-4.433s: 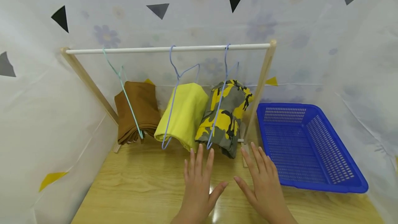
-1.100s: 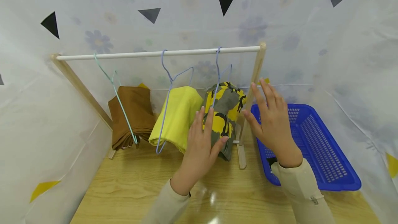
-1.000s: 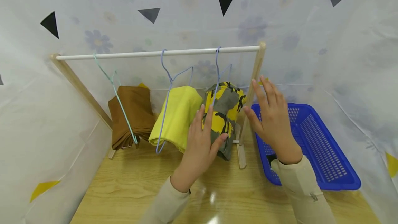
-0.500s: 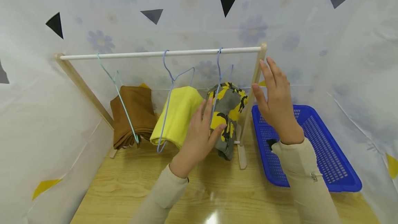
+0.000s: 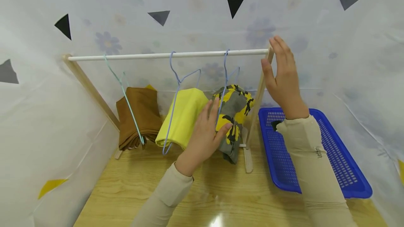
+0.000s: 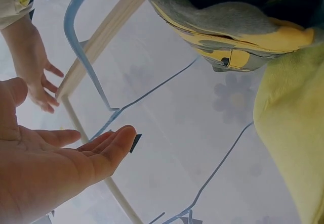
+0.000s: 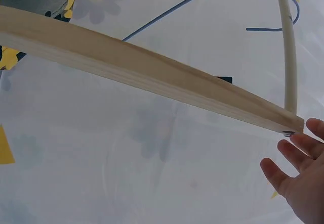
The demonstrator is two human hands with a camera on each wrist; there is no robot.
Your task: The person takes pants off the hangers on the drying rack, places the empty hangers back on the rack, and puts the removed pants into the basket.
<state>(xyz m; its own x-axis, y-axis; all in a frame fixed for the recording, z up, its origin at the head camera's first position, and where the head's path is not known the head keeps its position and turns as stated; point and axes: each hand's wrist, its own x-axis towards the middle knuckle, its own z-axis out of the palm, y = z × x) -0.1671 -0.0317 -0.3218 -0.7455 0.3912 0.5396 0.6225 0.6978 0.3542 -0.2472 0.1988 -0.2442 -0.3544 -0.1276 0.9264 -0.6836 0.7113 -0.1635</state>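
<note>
My right hand (image 5: 282, 76) is raised at the top right corner of the small clothes rack, fingers straight, fingertips right at the end of the wooden post (image 7: 167, 80) in the right wrist view. My left hand (image 5: 205, 134) is open, palm inward, in front of the folded yellow-and-grey camouflage garment (image 5: 233, 104), holding nothing. That garment hangs over a blue wire hanger (image 5: 226, 67). To its left a folded yellow garment (image 5: 186, 115) hangs on another blue hanger (image 5: 173, 108). A folded brown garment (image 5: 139, 115) hangs at far left on a mint green hanger (image 5: 130, 109).
A white rod (image 5: 142, 56) spans the rack between its two wooden posts. A blue plastic basket (image 5: 277, 174) stands right of the rack, partly covered by my right forearm. Beneath is a wood-grain table (image 5: 132, 188); patterned white cloth (image 5: 195, 6) lines the back and sides.
From low over the table, both hands have moved up and forward. In the last second my right hand has risen to the rack's top right corner; the left has shifted slightly. The garments still hang.
</note>
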